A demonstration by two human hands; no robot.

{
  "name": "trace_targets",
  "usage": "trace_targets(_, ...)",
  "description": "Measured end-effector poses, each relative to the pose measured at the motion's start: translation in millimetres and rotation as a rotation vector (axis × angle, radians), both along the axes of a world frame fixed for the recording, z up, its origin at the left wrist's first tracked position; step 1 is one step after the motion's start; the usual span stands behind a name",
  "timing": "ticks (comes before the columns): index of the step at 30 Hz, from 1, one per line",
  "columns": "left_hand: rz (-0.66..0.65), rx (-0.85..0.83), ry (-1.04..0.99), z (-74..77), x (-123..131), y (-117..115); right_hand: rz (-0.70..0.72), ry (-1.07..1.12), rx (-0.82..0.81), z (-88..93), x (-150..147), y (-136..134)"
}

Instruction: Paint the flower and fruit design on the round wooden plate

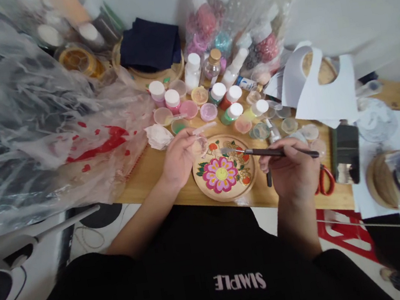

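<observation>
My left hand is closed on a small clear plastic cup, held over the left rim of a round wooden plate. A pale stick lies across the top of the cup. On the plate is a pink flower with a yellow centre, with several orange fruits and green leaves around it. My right hand grips the dark handle of a palette knife. Its thin metal blade points left, above the plate's upper part. A short dark rod shows below my right fingers; its kind is unclear.
Behind the plate stand several white-capped paint jars and small cups of colour. Red-handled scissors and a dark phone-like object lie to the right. Plastic wrap covers the left side. Crumpled tissue sits beside my left hand.
</observation>
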State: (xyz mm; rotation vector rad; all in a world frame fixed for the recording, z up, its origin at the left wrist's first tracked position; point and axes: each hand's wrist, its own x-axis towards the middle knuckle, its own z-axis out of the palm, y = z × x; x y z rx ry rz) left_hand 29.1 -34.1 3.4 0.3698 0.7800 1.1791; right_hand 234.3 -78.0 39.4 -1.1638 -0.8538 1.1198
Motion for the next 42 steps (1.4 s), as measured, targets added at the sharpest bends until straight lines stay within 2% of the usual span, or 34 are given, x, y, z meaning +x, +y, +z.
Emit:
trace_targets(4, 0.010, -0.022, -0.035, 2.0, 1, 0, -0.040, -0.063, -0.053, -8.8, 10, -6)
trace_targets(11, 0.030, -0.031, -0.014, 2.4, 2, 1, -0.082, -0.183, -0.096, -20.1, 7, -16)
trace_targets(16, 0.012, -0.038, -0.006, 1.6, 2, 1, -0.046, -0.217, -0.105, -19.8, 6, -18)
trace_targets(28, -0.027, -0.038, 0.016, 0.2, 1, 1, -0.116, -0.246, -0.109, -16.5, 5, -19)
trace_targets(42, -0.001, -0.089, 0.046, 4.9, 2, 2, -0.144, -0.291, -0.094, -16.3, 4, -20)
